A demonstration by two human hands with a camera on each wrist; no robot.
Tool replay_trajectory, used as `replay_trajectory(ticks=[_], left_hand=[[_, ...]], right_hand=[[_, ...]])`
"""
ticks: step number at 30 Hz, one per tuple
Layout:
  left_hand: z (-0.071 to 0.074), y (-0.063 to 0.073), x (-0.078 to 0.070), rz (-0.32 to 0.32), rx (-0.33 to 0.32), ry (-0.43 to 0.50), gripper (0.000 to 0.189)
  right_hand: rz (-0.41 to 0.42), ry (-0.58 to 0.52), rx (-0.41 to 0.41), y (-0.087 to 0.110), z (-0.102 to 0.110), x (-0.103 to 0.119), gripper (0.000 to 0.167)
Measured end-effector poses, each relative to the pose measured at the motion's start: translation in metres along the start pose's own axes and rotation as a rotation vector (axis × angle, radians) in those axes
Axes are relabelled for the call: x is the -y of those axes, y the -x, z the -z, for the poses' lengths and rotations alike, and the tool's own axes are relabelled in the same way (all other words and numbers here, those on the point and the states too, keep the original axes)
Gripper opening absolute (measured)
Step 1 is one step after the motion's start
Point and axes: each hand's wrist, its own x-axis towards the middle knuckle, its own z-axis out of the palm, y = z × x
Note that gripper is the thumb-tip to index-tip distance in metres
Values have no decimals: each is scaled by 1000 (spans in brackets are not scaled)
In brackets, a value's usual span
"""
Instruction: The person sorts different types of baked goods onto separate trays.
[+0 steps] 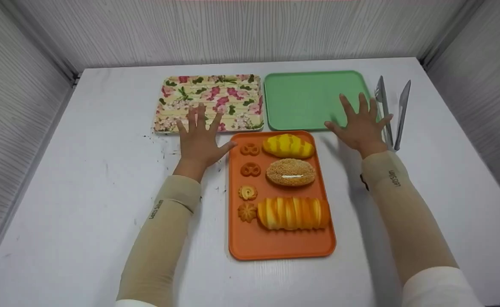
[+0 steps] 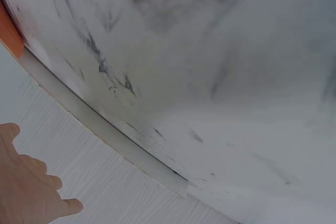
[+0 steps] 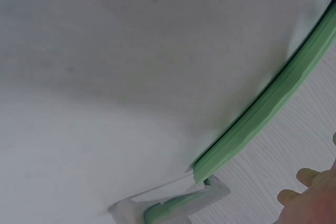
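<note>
My left hand (image 1: 199, 145) is spread flat with nothing in it. Its fingers overlap the floral tray (image 1: 245, 91), and its thumb reaches the left edge of the orange tray (image 1: 275, 247). In the left wrist view, the fingertips of the left hand (image 2: 26, 192) show at the lower left. On the right, my right hand (image 1: 361, 130) also has its fingers fanned out and holds nothing. It overlaps the right part of the green tray (image 1: 305, 100), its little finger crossing one arm of the metal tongs (image 1: 402, 108). Fingers of the right hand (image 3: 310, 198) appear at the lower right of the right wrist view.
On the orange tray lie a yellow croissant (image 1: 288, 146), a crumb-coated bun (image 1: 290, 172), a ridged loaf (image 1: 293, 213), two pretzel-shaped cookies (image 1: 250, 169), a round cookie (image 1: 248, 192) and a flower-shaped cookie (image 1: 247, 212). Pale panels (image 1: 250, 32) enclose the white table (image 1: 83, 204).
</note>
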Motion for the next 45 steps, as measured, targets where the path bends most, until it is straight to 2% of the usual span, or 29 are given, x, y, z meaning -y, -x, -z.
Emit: replay_trajectory(ticks=[10, 29, 45], left_hand=[[-4, 8, -2, -48, 27, 52, 90], [-10, 28, 2, -160, 87, -31, 92], [-10, 49, 5, -235, 160, -31, 89]], right_hand=[[-56, 19, -15, -6, 11, -20, 92], [-169, -39, 23, -10, 14, -57, 103], [-271, -65, 55, -9, 24, -83, 112]])
